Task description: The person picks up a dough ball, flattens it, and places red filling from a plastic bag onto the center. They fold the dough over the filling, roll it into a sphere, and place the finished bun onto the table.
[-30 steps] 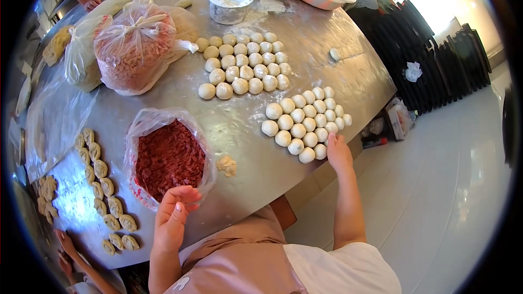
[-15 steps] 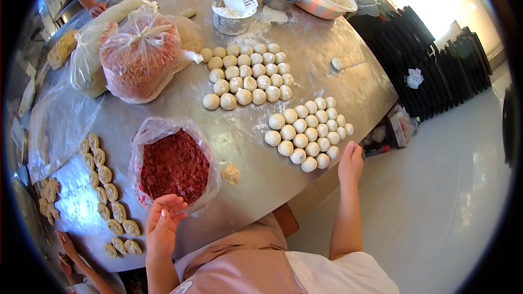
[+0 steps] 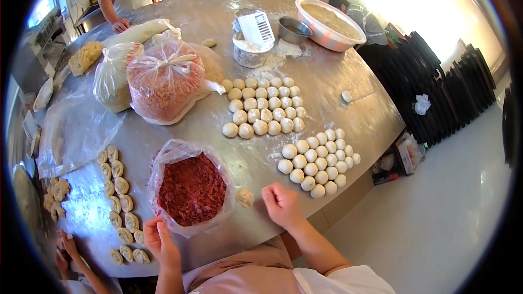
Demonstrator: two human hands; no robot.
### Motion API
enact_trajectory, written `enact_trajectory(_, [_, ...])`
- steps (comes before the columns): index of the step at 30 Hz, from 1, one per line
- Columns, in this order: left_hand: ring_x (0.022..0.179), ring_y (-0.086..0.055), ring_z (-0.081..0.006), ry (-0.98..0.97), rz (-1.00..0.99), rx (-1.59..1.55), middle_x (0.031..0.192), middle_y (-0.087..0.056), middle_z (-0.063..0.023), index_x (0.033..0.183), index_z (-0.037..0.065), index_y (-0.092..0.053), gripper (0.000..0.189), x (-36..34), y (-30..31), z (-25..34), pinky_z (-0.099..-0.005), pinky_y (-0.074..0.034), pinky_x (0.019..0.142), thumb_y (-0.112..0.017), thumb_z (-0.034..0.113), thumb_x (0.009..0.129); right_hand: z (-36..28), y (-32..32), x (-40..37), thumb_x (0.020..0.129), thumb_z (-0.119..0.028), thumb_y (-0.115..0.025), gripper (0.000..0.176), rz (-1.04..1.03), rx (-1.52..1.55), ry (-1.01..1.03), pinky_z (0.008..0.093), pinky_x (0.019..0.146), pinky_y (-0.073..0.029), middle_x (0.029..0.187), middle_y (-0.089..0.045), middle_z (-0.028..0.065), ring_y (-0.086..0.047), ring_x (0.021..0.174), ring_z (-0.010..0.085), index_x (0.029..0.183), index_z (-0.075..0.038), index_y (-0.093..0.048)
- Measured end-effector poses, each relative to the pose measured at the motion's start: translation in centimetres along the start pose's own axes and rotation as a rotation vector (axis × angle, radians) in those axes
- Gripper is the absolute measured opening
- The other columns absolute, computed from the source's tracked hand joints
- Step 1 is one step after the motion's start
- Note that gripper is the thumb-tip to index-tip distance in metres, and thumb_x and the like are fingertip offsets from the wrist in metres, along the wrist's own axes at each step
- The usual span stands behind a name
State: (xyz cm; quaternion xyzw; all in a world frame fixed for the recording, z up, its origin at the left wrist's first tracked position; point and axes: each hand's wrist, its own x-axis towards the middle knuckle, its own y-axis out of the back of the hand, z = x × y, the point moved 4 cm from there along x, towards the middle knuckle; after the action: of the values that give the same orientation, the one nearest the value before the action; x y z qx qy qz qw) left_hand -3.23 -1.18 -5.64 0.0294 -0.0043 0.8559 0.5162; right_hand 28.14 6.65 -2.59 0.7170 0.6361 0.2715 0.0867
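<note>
An opened clear plastic bag [image 3: 231, 198] holds chopped dark red filling [image 3: 190, 190] on the metal table. At the bag's near left rim, my left hand [image 3: 163, 244] has its thumb and fingers together in a pinch on the plastic. My right hand [image 3: 281, 205] is a closed fist above the table's near edge; whatever it may hold is hidden. Between the bag and that fist lies a small flattened lump of dough [image 3: 244, 197]. Rows of white dough balls [image 3: 313, 166] sit just beyond my right hand, and a second group [image 3: 261, 106] lies farther back.
Coiled dough pieces [image 3: 121, 185] line the left. Tied filling bags [image 3: 166, 81], a flour container [image 3: 250, 54] with a white scoop, a metal bowl [image 3: 294, 31] and a large basin [image 3: 332, 24] stand behind. Other people's hands [image 3: 121, 25] are at the far edge and lower left.
My right hand has moved left from beside the dough balls and closed into a fist. My left hand has lowered slightly and its fingers have come together. The view has tilted upward.
</note>
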Motion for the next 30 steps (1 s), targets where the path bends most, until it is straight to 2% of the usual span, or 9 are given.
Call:
enact_trajectory(2, [0.092, -0.052, -0.0142, -0.21, 0.184, 0.165, 0.107, -0.054, -0.008, 0.117, 0.0, -0.051, 0.024, -0.2, -0.2, 0.1, -0.0271, -0.043, 0.079, -0.05, 0.008, 0.095, -0.4, -1.9, 0.2, 0.093, -0.018, -0.062, 0.02, -0.029, 0.072, -0.031, 0.0286, 0.047, -0.042, 0.058, -0.056, 0.0075, -0.053, 0.049, 0.0138, 0.08, -0.003, -0.059])
enact_trajectory(3, [0.117, -0.045, -0.0246, -0.208, 0.114, 0.339, 0.129, -0.045, -0.016, 0.13, -0.003, -0.042, 0.046, -0.2, 0.9, -1.1, -0.0369, -0.038, 0.098, -0.056, 0.008, 0.088, 0.0, -2.9, 0.2, 0.093, -0.018, -0.062, 0.02, -0.036, 0.09, -0.047, 0.0285, 0.047, -0.042, 0.058, -0.056, 0.0074, -0.053, 0.049, 0.0133, 0.08, -0.003, -0.059])
enact_trajectory(5, [0.124, -0.041, -0.0316, -0.252, 0.043, 0.413, 0.135, -0.04, -0.0205, 0.135, -0.003, -0.039, 0.057, 0.1, -0.2, -2.7, -0.0416, -0.033, 0.105, -0.059, 0.01, 0.084, 2.1, -5.3, -0.1, 0.092, -0.019, -0.063, 0.021, -0.055, 0.101, -0.121, 0.0311, 0.046, -0.042, 0.058, -0.057, 0.0086, -0.054, 0.047, 0.018, 0.078, -0.004, -0.059])
enact_trajectory(7, [0.131, -0.035, -0.0413, -0.255, -0.103, 0.622, 0.142, -0.033, -0.0268, 0.141, -0.003, -0.033, 0.07, 0.3, -1.9, -1.1, -0.0461, -0.026, 0.111, -0.063, 0.012, 0.079, 2.2, -6.5, 0.0, 0.091, -0.02, -0.063, 0.022, 0.008, -0.061, 0.065, 0.0339, 0.046, -0.043, 0.058, -0.056, 0.0103, -0.055, 0.048, 0.0237, 0.076, -0.006, -0.058])
enact_trajectory(11, [0.129, -0.037, -0.0417, -0.305, -0.077, 0.623, 0.14, -0.035, -0.027, 0.139, -0.003, -0.036, 0.066, 0.6, -2.8, -0.6, -0.0459, -0.031, 0.108, -0.063, 0.013, 0.08, 2.2, -7.2, -0.2, 0.089, -0.021, -0.065, 0.023, 0.034, -0.172, 0.104, 0.0387, 0.047, -0.043, 0.06, -0.055, 0.0131, -0.055, 0.052, 0.0327, 0.073, -0.007, -0.056])
enact_trajectory(18, [0.125, -0.042, -0.0429, -0.305, -0.062, 0.675, 0.139, -0.037, -0.0262, 0.132, 0.0, -0.045, 0.057, 0.7, -2.6, -0.6, -0.0444, -0.036, 0.104, -0.064, 0.014, 0.081, 2.2, -7.4, -0.4, 0.088, -0.019, -0.065, 0.021, 0.06, -0.172, 0.137, 0.0379, 0.047, -0.042, 0.061, -0.055, 0.0129, -0.054, 0.052, 0.0325, 0.073, -0.008, -0.057])
enact_trajectory(21, [0.123, -0.044, -0.0424, -0.32, -0.044, 0.687, 0.139, -0.038, -0.0261, 0.131, 0.0, -0.046, 0.056, 0.8, -2.6, -0.8, -0.044, -0.038, 0.103, -0.065, 0.014, 0.08, 2.1, -7.2, -0.2, 0.09, -0.021, -0.064, 0.021, 0.018, -0.128, 0.091, 0.0354, 0.048, -0.043, 0.06, -0.057, 0.0112, -0.056, 0.05, 0.0255, 0.075, -0.007, -0.058])
enact_trajectory(24, [0.121, -0.047, -0.0423, -0.306, -0.043, 0.728, 0.138, -0.039, -0.0262, 0.13, 0.001, -0.047, 0.056, 0.9, -2.6, -0.6, -0.0439, -0.041, 0.1, -0.067, 0.015, 0.079, 3.6, -5.9, 0.4, 0.092, -0.022, -0.063, 0.022, 0.023, 0.039, -0.235, 0.0318, 0.052, -0.043, 0.064, -0.06, 0.009, -0.058, 0.057, 0.0148, 0.078, -0.005, -0.059])
enact_trajectory(30, [0.119, -0.048, -0.0402, -0.307, -0.016, 0.687, 0.135, -0.043, -0.0239, 0.128, 0.002, -0.05, 0.055, 1.1, -2.2, -1.0, -0.0434, -0.042, 0.1, -0.069, 0.018, 0.079, 3.9, -1.2, 3.0, 0.099, -0.025, -0.053, 0.026, 0.28, 0.329, -0.279, 0.0201, 0.048, -0.022, 0.063, -0.033, -0.009, -0.028, 0.056, -0.0003, 0.077, -0.012, -0.049])
